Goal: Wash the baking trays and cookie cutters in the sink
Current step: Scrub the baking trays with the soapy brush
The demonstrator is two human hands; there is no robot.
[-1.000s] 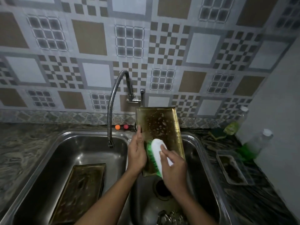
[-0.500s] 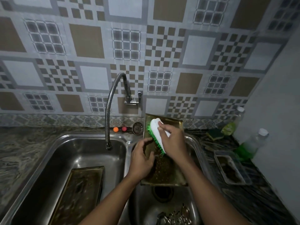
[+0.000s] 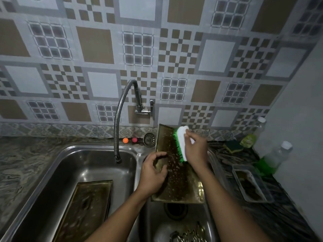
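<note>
A brass-coloured baking tray (image 3: 176, 182) flecked with suds leans over the right sink basin (image 3: 188, 222). My left hand (image 3: 153, 173) grips the tray's left edge. My right hand (image 3: 195, 149) holds a white scrub brush with green bristles (image 3: 180, 143) against the tray's upper right part. A second baking tray (image 3: 85, 206) lies flat in the left basin (image 3: 83, 165). Several metal cookie cutters (image 3: 188, 234) sit at the bottom of the right basin, partly cut off by the frame.
A flexible steel faucet (image 3: 118, 119) hangs over the left basin. A sink strainer (image 3: 149, 139) and two small balls sit on the back ledge. On the right counter stand a clear container (image 3: 250, 182), a green sponge (image 3: 232, 145) and two bottles (image 3: 274, 158).
My right hand has swept the brush from the tray's lower middle up to its top right. The tray has tipped lower, and my left hand has slid down its left edge.
</note>
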